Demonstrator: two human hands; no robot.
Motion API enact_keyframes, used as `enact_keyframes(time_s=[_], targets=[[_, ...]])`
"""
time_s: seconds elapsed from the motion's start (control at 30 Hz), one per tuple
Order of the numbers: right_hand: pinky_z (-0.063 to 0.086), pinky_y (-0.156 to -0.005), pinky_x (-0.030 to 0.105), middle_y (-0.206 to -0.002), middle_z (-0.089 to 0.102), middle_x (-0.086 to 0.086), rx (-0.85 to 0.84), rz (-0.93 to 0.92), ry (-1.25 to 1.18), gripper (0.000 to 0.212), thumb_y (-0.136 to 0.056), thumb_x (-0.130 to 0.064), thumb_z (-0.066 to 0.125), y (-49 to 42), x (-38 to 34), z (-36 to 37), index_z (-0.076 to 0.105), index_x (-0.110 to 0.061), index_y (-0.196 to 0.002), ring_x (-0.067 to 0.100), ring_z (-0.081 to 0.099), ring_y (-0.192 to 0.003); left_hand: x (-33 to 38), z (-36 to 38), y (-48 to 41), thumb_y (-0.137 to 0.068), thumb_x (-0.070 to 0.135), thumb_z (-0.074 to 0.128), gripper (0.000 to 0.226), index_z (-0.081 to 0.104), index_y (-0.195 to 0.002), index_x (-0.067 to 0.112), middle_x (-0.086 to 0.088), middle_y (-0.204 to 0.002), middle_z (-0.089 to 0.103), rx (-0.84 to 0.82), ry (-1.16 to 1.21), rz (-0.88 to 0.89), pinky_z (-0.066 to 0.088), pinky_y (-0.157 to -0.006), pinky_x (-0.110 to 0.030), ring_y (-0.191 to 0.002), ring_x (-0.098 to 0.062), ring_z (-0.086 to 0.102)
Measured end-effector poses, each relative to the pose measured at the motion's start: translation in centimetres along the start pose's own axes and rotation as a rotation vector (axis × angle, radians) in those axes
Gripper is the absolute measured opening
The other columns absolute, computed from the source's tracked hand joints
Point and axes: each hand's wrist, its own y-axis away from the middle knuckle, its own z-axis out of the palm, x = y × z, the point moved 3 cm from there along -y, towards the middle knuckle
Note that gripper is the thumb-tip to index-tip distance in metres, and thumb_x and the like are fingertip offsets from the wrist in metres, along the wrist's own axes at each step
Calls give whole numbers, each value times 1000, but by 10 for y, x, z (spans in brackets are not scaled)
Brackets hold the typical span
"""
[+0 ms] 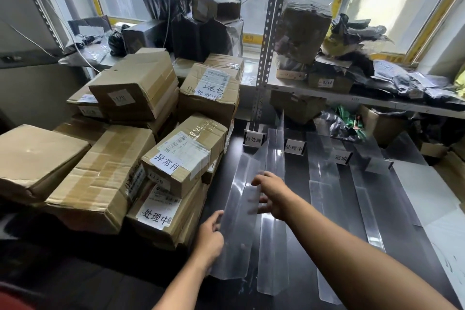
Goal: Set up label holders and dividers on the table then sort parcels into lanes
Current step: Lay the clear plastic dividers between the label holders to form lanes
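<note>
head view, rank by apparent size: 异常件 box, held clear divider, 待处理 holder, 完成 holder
1. 异常件 box and clear divider: too close to rank, divider nearer camera
2. 待处理 holder and 完成 holder: alike, much smaller

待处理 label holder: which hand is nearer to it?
Right. The right hand holds the clear divider partway up, below the 待处理 label holder; the left hand grips the divider's near left edge, farther back.
</note>
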Motion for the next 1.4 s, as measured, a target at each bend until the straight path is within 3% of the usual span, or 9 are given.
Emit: enact_keyframes(time_s=[0.13,0.23,0.33,0.4,0.67,0.83,1.1,1.23,1.4], targets=[[56,-76,63,-119,51,18,-53,14,-5,25,-95,-1,48,7,-5,1,56,-18,-112,40,58,-87,1,-3,2,-90,-15,35,47,65,-107,16,-15,-88,74,30,36,-44,52,-52,-22,-71,-21,66],[59,-61,53,-128,54,21,-69,20,-6,42,-94,0,50,9,-9,-1,52,-25,-128,37,61,-85,6,1,-1,-86,-7,41,36,70,-95,12,-11,-92,73,31,-4,-67,52,-56,-23,-72,-19,66],[61,-61,51,-128,56,21,-73,28,-10,50,-93,1,50,12,-14,-3,49,-24,-136,38,64,-92,18,1,-3,-81,11,49,37,70,-110,22,3,-127,54,142,-328,17,50,-97,-40,-110,-23,58],[61,-64,52,-128,58,20,-77,23,-45,49,-95,-1,49,13,-17,-4,49,-25,-138,39,65,-97,34,5,3,-86,19,50,41,62,-124,26,12,-133,43,206,-403,133,40,-106,-46,-118,-24,50],[57,-86,54,-117,64,15,-62,-30,-35,51,-98,-4,47,21,-34,-11,46,-27,-144,36,68,-98,74,35,34,-89,47,66,52,52,-137,33,4,-140,51,-73,-198,154,44,-85,-26,-122,-16,51],[59,-68,49,-113,62,15,-33,-89,-40,50,-96,-4,49,34,-55,-26,48,-27,-141,33,67,-83,96,44,47,-76,40,79,74,45,-143,40,4,-148,43,-132,-196,174,47,-102,-43,-127,-19,47],[57,-69,44,-101,58,12,-30,-222,5,23,-96,-9,49,74,-118,-78,61,-28,-97,28,62,-77,165,84,78,-81,31,77,48,53,-119,48,13,-125,48,-242,-98,312,49,-88,-36,-115,-13,52],[57,-58,34,-97,61,10,39,-273,23,17,-95,-14,53,93,-146,-123,64,-25,-104,27,62,-74,199,124,92,-77,33,80,76,44,-144,40,16,-124,47,-276,-122,388,51,-98,-39,-117,-14,54],[53,-45,25,-107,63,11,95,-329,6,21,-96,-24,56,117,-173,-200,62,-22,-117,25,64,-74,240,192,112,-74,37,79,83,38,-147,43,10,-135,47,-338,-163,474,50,-96,-40,-121,-25,57]])
